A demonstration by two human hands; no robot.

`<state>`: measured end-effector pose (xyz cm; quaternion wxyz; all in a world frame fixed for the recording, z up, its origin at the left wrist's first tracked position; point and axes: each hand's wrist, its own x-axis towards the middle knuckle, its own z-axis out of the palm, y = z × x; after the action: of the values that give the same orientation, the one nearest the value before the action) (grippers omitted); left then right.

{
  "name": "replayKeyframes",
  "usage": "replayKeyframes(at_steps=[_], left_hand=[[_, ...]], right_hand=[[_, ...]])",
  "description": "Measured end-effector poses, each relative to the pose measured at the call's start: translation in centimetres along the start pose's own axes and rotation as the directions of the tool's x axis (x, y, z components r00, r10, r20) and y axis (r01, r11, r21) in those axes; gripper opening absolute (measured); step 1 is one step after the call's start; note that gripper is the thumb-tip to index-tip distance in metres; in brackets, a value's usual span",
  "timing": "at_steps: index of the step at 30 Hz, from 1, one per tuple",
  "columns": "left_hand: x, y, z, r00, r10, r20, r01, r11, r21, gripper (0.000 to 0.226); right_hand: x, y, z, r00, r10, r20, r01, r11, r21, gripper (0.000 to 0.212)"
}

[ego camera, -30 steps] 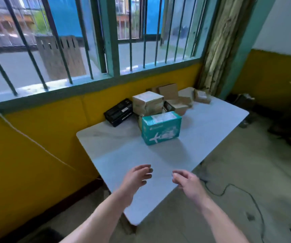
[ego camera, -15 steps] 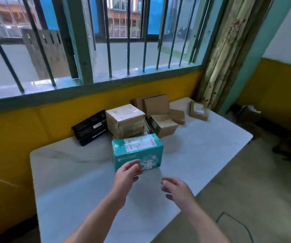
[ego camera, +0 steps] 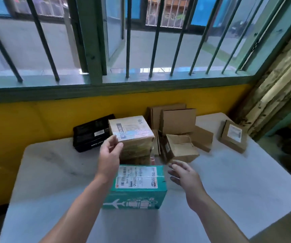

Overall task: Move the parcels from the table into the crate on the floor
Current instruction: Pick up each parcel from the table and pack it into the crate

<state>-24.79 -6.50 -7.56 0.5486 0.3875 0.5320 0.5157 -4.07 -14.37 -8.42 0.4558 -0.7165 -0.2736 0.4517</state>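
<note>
Reaching past the teal box (ego camera: 137, 188), the left hand (ego camera: 109, 155) has been brought up to the near left corner of the taped box (ego camera: 132, 132) just beyond it. A second ago both hands were held low over the near edge of the worktop (ego camera: 53, 172), well short of any parcel. Half a second ago the left hand was at the front of the teal box.

The left hand is now spread, thumb apart from straight fingers, and nothing is gripped. Whether the fingertips already touch the corner cannot be told. The right hand (ego camera: 185, 176) has been carried forward as well and hangs just right of the teal box's far corner, fingers loosely curled and holding nothing.

No parcel has been shifted. The teal box lies under the left forearm and between the hands, the taped box ahead of the left hand, and the black box (ego camera: 92, 134) to that hand's left, all on the worktop.

The taped box is judged to be the one chosen first. The right hand would have to be brought to its far side before a lift. The crate is not in view, so nothing has yet been delivered.
</note>
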Motion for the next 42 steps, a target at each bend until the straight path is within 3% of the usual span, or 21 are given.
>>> replayKeyframes(at_steps=[4, 7, 9, 13, 17, 20, 25, 28, 31, 33, 35, 37, 42], left_hand=[[2.4, 0.1, 0.7, 0.953, 0.139, -0.27, -0.048, 0.947, 0.318, 0.038], [3.5, 0.0, 1.6, 0.934, 0.025, -0.356, 0.128, 0.907, 0.401, 0.06], [4.1, -0.2, 2.5, 0.929, -0.069, -0.363, 0.192, 0.929, 0.316, 0.067], [4.4, -0.4, 3.7, 0.894, -0.066, -0.443, 0.187, 0.954, 0.236, 0.053], [2.9, -0.6, 4.3, 0.871, -0.038, -0.49, 0.039, 0.999, -0.009, 0.039], [1.0, -0.2, 5.0, 0.901, 0.06, -0.429, -0.097, 0.993, -0.065, 0.041], [-2.2, 0.9, 5.4, 0.956, 0.267, -0.121, -0.253, 0.96, 0.12, 0.057], [-3.1, 1.8, 4.2, 0.971, 0.228, -0.065, -0.22, 0.969, 0.11, 0.055], [-3.7, 2.1, 3.0, 0.994, 0.087, -0.063, -0.089, 0.995, -0.035, 0.03], [-3.7, 2.2, 2.7, 0.998, -0.043, -0.053, 0.03, 0.973, -0.228, 0.043], [-3.6, 2.4, 2.8, 0.993, -0.121, -0.014, 0.114, 0.964, -0.24, 0.062], [-3.6, 2.3, 3.1, 0.993, -0.095, 0.063, 0.106, 0.975, -0.196, 0.068], [-4.2, 1.6, 3.5, 0.986, 0.057, 0.158, -0.026, 0.981, -0.194, 0.046]], right_hand=[[4.1, -1.9, 0.2, 0.976, -0.052, 0.213, 0.053, 0.999, 0.0, 0.013], [6.0, -1.8, -0.3, 0.934, -0.029, 0.357, 0.025, 1.0, 0.017, 0.012], [7.0, -1.4, -0.7, 0.902, -0.006, 0.433, 0.002, 1.0, 0.011, 0.014], [8.9, -0.9, -1.9, 0.878, 0.02, 0.477, -0.03, 0.999, 0.012, 0.016], [9.9, -2.3, -2.2, 0.851, 0.024, 0.524, -0.052, 0.998, 0.04, 0.021], [10.0, -4.0, -1.3, 0.789, 0.042, 0.613, -0.107, 0.992, 0.069, 0.028], [9.6, -6.0, 0.8, 0.718, 0.016, 0.696, -0.197, 0.963, 0.182, 0.041], [9.5, -5.7, 1.4, 0.742, -0.051, 0.668, -0.178, 0.947, 0.269, 0.037], [9.5, -5.6, 0.9, 0.77, -0.134, 0.623, -0.161, 0.905, 0.394, 0.028], [9.5, -5.6, 0.4, 0.775, -0.211, 0.595, -0.128, 0.871, 0.475, 0.028], [9.1, -5.7, 0.2, 0.766, -0.285, 0.576, -0.052, 0.866, 0.498, 0.026], [8.7, -5.8, 0.1, 0.746, -0.332, 0.577, -0.01, 0.86, 0.509, 0.024], [8.5, -6.3, -0.6, 0.779, -0.238, 0.581, -0.179, 0.803, 0.569, 0.035]])
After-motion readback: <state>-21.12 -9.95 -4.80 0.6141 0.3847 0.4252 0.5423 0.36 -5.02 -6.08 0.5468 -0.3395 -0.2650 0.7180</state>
